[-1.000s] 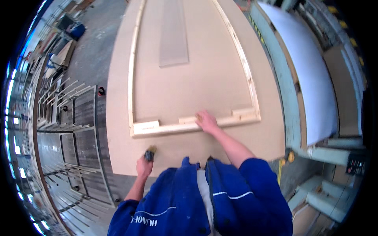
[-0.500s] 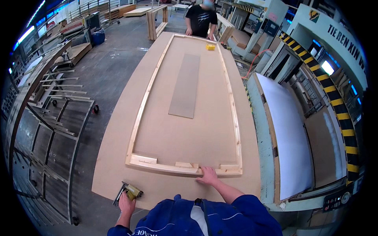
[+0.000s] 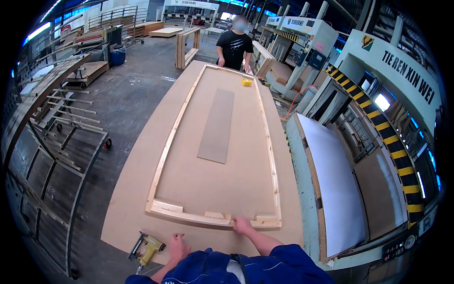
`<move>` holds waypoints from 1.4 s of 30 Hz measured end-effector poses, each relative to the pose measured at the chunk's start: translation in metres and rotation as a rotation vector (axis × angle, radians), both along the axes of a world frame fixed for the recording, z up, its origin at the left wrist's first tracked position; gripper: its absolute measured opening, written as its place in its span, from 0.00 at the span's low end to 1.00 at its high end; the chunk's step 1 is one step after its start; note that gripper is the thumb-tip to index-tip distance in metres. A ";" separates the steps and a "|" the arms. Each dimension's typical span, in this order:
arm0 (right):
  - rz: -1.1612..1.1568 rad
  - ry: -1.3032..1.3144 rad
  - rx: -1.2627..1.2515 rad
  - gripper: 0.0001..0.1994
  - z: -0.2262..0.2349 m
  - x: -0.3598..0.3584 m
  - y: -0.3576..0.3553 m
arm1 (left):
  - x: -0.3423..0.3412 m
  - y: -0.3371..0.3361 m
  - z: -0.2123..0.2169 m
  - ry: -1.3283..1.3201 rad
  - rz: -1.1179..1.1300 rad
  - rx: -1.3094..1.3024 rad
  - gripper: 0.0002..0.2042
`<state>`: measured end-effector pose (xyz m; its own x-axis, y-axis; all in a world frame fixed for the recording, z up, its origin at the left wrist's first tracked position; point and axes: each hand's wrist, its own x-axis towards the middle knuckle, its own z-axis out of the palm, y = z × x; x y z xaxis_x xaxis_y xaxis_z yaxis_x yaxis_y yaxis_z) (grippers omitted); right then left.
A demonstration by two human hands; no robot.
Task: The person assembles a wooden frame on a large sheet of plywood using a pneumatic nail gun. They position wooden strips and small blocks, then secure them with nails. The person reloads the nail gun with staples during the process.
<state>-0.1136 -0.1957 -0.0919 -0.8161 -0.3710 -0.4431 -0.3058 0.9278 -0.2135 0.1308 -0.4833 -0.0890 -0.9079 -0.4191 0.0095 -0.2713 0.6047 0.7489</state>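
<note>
- The right hand [image 3: 242,225] lies at about 6 o'clock in the view, pressed flat on the near rail of the wooden frame [image 3: 165,154]; the fingers rest on the wood, not curled round it, so it grips nothing.
- The left hand [image 3: 178,244] sits just to the 7 o'clock side of the right one, resting on the near edge of the big board [image 3: 137,175]. It looks loosely closed with nothing in it, though the fingers are partly hidden.
- The nail gun [image 3: 147,248], yellow and grey, lies on the board's near corner at 7 o'clock, just beside the left hand; I cannot tell whether they touch.
- The wooden frame is a long, narrow rectangle of pale strips lying flat on the board and running away toward 12 o'clock. Short wooden blocks [image 3: 218,215] sit against the inside of its near rail.
- A grey panel [image 3: 217,125] lies flat inside the frame, near its middle, apart from all four rails.
- A small yellow box [image 3: 246,82] rests inside the frame's far end, toward 12 o'clock.
- Another person in a black shirt [image 3: 234,47] stands at the far end of the board, at 12 o'clock.
- A white sheet [image 3: 331,189] lies on a machine bed at 3 o'clock, beside the board.
- A metal rack [image 3: 52,165] with bars stands on the floor at 9 o'clock.
</note>
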 end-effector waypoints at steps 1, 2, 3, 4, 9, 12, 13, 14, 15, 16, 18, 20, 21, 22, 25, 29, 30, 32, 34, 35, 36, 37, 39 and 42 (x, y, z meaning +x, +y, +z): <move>-0.010 0.001 0.001 0.24 -0.001 -0.001 0.002 | -0.009 0.007 -0.007 -0.023 -0.025 0.061 0.27; -0.020 0.003 0.003 0.24 -0.004 -0.002 0.005 | -0.018 0.014 -0.014 -0.046 -0.051 0.122 0.27; -0.028 0.002 -0.001 0.24 -0.005 -0.002 0.005 | -0.026 0.017 -0.020 -0.071 -0.074 0.178 0.27; -0.002 0.011 0.023 0.24 -0.005 -0.002 0.006 | -0.034 0.018 -0.025 -0.095 -0.061 0.191 0.27; 0.075 0.023 0.029 0.24 0.003 -0.002 0.001 | -0.071 0.005 -0.062 -0.174 0.186 0.604 0.30; 0.096 0.030 0.038 0.24 0.001 0.008 -0.001 | -0.083 -0.005 -0.055 -0.238 0.348 0.837 0.31; 0.095 0.030 0.030 0.24 -0.001 0.008 0.001 | -0.085 -0.007 -0.050 -0.259 0.403 0.912 0.32; 0.096 0.030 0.021 0.24 -0.004 0.008 0.000 | -0.086 -0.010 -0.052 -0.261 0.379 0.915 0.32; 0.098 0.030 0.012 0.24 -0.006 0.009 -0.001 | -0.087 -0.013 -0.053 -0.262 0.356 0.917 0.33; 0.088 0.046 -0.012 0.24 -0.008 0.010 -0.001 | -0.088 -0.014 -0.054 -0.264 0.332 0.919 0.33; 0.067 0.075 -0.055 0.25 -0.013 0.013 0.002 | -0.084 -0.010 -0.049 -0.254 0.293 0.846 0.33; 0.054 0.080 -0.038 0.26 -0.017 0.017 0.002 | -0.082 -0.009 -0.048 -0.265 0.241 0.784 0.32; 0.048 0.084 -0.030 0.27 -0.018 0.018 0.000 | -0.081 -0.009 -0.050 -0.281 0.209 0.758 0.31; 0.064 0.111 -0.019 0.27 -0.019 0.020 0.000 | -0.081 -0.009 -0.052 -0.297 0.175 0.731 0.30; 0.094 0.166 -0.003 0.29 -0.020 0.028 -0.002 | -0.079 -0.009 -0.058 -0.234 0.099 0.679 0.26; 0.091 0.149 -0.022 0.30 -0.012 0.029 -0.005 | -0.080 -0.009 -0.062 -0.255 0.078 0.646 0.24; 0.090 0.131 -0.021 0.30 -0.011 0.029 -0.005 | -0.080 -0.008 -0.059 -0.273 0.067 0.647 0.24; 0.087 0.132 0.007 0.32 -0.009 0.030 -0.004 | -0.081 -0.008 -0.058 -0.284 0.051 0.634 0.23; 0.099 0.125 0.026 0.33 -0.009 0.029 -0.007 | -0.080 -0.009 -0.075 -0.273 0.046 0.608 0.23; 0.103 0.117 0.034 0.34 -0.010 0.029 -0.007 | -0.079 -0.009 -0.074 -0.272 0.044 0.603 0.22; 0.108 0.109 0.042 0.34 -0.011 0.030 -0.007 | -0.079 -0.008 -0.074 -0.270 0.041 0.598 0.22; 0.109 0.106 0.045 0.35 -0.012 0.030 -0.006 | -0.078 -0.008 -0.073 -0.268 0.038 0.593 0.22; 0.114 0.104 0.049 0.35 -0.012 0.030 -0.006 | -0.078 -0.008 -0.074 -0.269 0.038 0.610 0.22; 0.120 0.077 0.103 0.36 -0.008 0.031 -0.009 | -0.078 -0.010 -0.075 -0.276 0.030 0.654 0.22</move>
<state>-0.0827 -0.2046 -0.0994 -0.8015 -0.4237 -0.4220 -0.4277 0.8994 -0.0906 0.0530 -0.4929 -0.1637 -0.8288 -0.2855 -0.4811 -0.5129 0.0441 0.8573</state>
